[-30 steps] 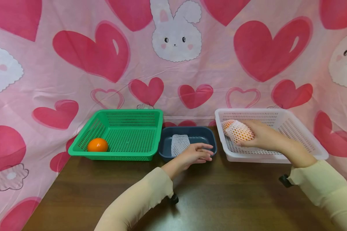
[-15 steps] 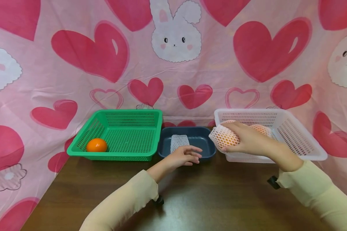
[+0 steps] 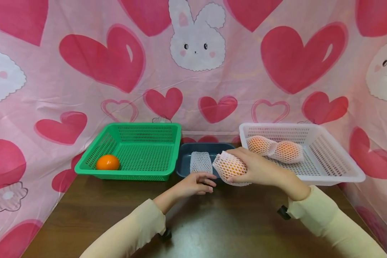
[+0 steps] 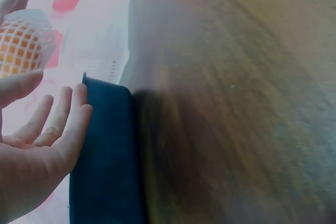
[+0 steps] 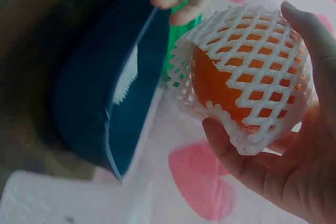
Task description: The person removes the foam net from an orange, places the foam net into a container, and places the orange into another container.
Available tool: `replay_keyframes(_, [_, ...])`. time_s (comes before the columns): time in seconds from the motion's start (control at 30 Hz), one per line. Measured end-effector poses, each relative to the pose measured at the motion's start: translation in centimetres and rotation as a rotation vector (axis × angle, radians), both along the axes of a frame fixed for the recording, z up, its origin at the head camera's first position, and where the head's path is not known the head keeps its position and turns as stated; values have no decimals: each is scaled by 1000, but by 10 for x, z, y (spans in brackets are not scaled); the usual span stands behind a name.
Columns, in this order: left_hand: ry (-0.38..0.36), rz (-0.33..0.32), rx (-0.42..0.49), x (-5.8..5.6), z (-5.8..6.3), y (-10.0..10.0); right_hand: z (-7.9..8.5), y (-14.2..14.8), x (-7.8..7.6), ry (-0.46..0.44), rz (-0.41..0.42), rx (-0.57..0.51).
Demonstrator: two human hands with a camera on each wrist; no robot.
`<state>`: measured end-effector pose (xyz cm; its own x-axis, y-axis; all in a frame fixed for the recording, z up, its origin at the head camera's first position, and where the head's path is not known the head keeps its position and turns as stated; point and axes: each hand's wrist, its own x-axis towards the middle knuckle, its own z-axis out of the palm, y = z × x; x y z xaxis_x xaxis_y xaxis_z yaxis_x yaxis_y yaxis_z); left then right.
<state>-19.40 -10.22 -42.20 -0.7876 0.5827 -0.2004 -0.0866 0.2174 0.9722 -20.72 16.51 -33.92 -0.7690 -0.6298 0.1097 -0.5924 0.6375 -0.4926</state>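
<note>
My right hand (image 3: pixel 256 168) grips an orange (image 5: pixel 215 82) wrapped in a white foam net sleeve (image 5: pixel 262 61), held over the right front of a dark blue tub (image 3: pixel 219 147). Bare orange peel shows through the sleeve's open end in the right wrist view. Just left of it, my left hand (image 3: pixel 191 185) hovers at the tub's front edge, fingers relaxed and apart, holding nothing. An empty foam net sleeve (image 3: pixel 201 162) lies flat inside the tub.
A green basket (image 3: pixel 154 177) at the left has one bare orange (image 3: pixel 108 162) in it. The white basket (image 3: pixel 335 178) on the right holds two net-wrapped oranges (image 3: pixel 287 151). All stand on a brown wooden table (image 3: pixel 213 225) before a pink heart-print cloth (image 3: pixel 193 80).
My right hand has lifted the wrapped orange out of the white basket and carried it left to the tub. My left hand has drawn back left and slightly down.
</note>
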Motion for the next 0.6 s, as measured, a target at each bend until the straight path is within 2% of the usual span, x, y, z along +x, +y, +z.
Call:
replay_keyframes(0.27, [13, 28, 75, 9, -8, -13, -26, -18, 5, -67, 46, -50])
replay_keyframes(0.6, [-44, 5, 124, 18, -21, -32, -63, -41, 15, -129, 114, -137])
